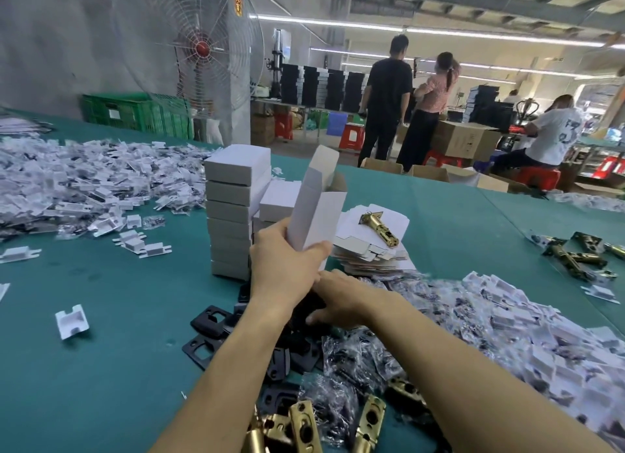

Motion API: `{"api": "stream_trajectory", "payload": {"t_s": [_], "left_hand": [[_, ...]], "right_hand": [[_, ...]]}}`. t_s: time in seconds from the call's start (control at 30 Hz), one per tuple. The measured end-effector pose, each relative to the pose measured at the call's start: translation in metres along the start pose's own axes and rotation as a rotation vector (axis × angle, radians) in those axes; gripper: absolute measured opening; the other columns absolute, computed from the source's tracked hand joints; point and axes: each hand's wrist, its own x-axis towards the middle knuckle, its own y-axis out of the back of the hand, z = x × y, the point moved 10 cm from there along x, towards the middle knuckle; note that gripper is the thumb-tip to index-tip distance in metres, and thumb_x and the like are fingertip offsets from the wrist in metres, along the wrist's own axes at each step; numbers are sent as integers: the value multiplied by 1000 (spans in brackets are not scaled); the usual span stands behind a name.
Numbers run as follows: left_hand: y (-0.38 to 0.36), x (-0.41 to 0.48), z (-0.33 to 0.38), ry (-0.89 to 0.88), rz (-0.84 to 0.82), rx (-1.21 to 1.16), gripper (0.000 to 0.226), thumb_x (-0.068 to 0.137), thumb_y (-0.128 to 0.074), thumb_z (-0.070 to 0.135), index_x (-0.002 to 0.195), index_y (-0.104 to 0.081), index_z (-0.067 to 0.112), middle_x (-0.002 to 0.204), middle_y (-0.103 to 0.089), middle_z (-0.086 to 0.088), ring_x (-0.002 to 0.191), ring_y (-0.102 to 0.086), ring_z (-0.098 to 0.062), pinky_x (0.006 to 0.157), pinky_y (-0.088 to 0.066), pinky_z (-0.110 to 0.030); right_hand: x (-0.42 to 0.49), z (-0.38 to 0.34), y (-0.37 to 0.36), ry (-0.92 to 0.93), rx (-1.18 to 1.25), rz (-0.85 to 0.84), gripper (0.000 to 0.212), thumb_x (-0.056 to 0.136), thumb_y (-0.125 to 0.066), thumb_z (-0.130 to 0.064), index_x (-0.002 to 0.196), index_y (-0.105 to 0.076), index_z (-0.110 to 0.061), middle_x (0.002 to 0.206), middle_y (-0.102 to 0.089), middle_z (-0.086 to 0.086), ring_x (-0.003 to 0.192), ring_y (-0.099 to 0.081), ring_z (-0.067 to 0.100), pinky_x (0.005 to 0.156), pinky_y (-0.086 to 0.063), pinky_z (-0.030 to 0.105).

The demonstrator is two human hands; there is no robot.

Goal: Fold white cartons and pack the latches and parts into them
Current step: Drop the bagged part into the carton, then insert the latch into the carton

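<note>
**boxfolder:** so where's the carton at?

**latchguy:** It's about mid-table, up off the green tabletop (118, 368). The person's left hand (287, 263) has the white carton (314, 216) upright with the top flap open. The thumb and fingers are wrapped round its lower end.

**boxfolder:** and the other hand?

**latchguy:** The right hand (341, 300) is down on the heap of black plates (209, 320) right below the carton, fingers bent into the pile. Can't tell if it's actually pinching anything.

**boxfolder:** looks crowded lol

**latchguy:** Yeah, it's packed in.
- A tall stack of folded cartons (230, 216) stands just left of the held one. A shorter stack (277, 199) sits behind it, half hidden by the carton.
- Just right is a pile of flat carton blanks (368, 249) with one brass latch (378, 229) lying on top.
- Bagged parts (507, 324) fill the near right corner, right up against the right forearm.
- More brass latches (304, 425) sit at the near edge between the two forearms.
- A second heap of bagged parts (84, 178) spreads toward the far left corner.
- Loose white inserts (71, 320) are scattered along the left side.
- A few latches (575, 253) lie by the right edge.

**boxfolder:** and past the table?

**latchguy:** A big fan (189, 46), a green crate (135, 112), and people beyond the far edge.
</note>
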Motion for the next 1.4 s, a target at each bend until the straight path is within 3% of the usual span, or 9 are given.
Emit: {"api": "stream_trajectory", "payload": {"t_s": [0.2, 0.4, 0.5, 0.7, 0.83, 0.97, 1.07, 1.2, 1.4], "left_hand": [[-3, 0, -2, 6, -15, -2, 30, 73, -85, 15, 76, -63, 35, 84, -72, 7, 57, -67, -1, 49, -58, -28], [-8, -1, -5, 17, -40, -17, 30, 74, -85, 16, 86, -65, 34, 89, -71, 4, 59, -69, -4, 50, -60, -32], [-8, 0, -4, 6, -30, -34, 34, 73, -86, 15, 80, -62, 38, 88, -71, 7, 64, -70, -8, 51, -60, -31], [-12, -2, -7, 20, -39, -35, 35, 75, -86, 17, 81, -61, 41, 91, -69, 11, 81, -69, -16, 59, -62, -36], [-20, -8, -12, 74, -74, -80, 34, 75, -87, 15, 99, -67, 28, 96, -70, 5, 82, -69, -17, 58, -62, -33], [-26, -11, -18, 115, -112, -138, 35, 73, -87, 10, 102, -70, 22, 98, -71, 2, 86, -69, -18, 58, -61, -31], [-27, -12, -19, 114, -124, -165, 34, 72, -87, 8, 95, -70, 26, 96, -72, 2, 84, -70, -18, 58, -60, -30], [-22, -11, -14, 65, -88, -121, 36, 71, -87, 7, 85, -68, 35, 90, -72, 5, 69, -69, -12, 58, -61, -32], [-27, -13, -16, 102, -160, -138, 37, 71, -86, 4, 90, -69, 31, 95, -71, 0, 75, -71, -22, 63, -63, -37]], "right_hand": [[-1, 2, 3, 3, -10, 48, 60, 88, -70, -41, 140, -43, -28, 132, -51, 9, 122, -47, 30, 101, -41, 45], [-16, 6, 14, -33, 161, 166, 26, 84, -65, -17, 109, -57, -17, 104, -65, 10, 94, -61, 31, 79, -53, 42], [-30, 18, 28, -63, 360, 223, 28, 86, -61, -9, 107, -50, -22, 89, -62, 2, 69, -61, 18, 56, -49, 26], [-81, 75, 42, -251, 832, 392, 14, 94, -56, 1, 92, -63, -12, 74, -66, 4, 50, -66, 13, 44, -46, 21], [-104, 83, 24, -263, 845, 269, 7, 85, -76, -10, 91, -76, -8, 76, -75, 6, 64, -66, 13, 56, -48, 19], [-110, 74, 12, -218, 578, 175, 35, 75, -86, -20, 106, -76, -11, 92, -77, -1, 78, -72, 7, 76, -58, 21], [-112, 66, 25, -173, 412, 278, 29, 78, -82, -37, 100, -77, -18, 73, -68, -15, 63, -60, -8, 61, -47, 11], [-118, 62, 44, -121, 226, 377, 26, 84, -65, -54, 80, -71, -30, 81, -53, -13, 75, -48, 1, 65, -40, 23], [-165, 62, 124, 86, 776, 865, 16, 81, -66, -25, 95, -74, -22, 75, -70, -4, 59, -57, 4, 55, -45, 14]]}}
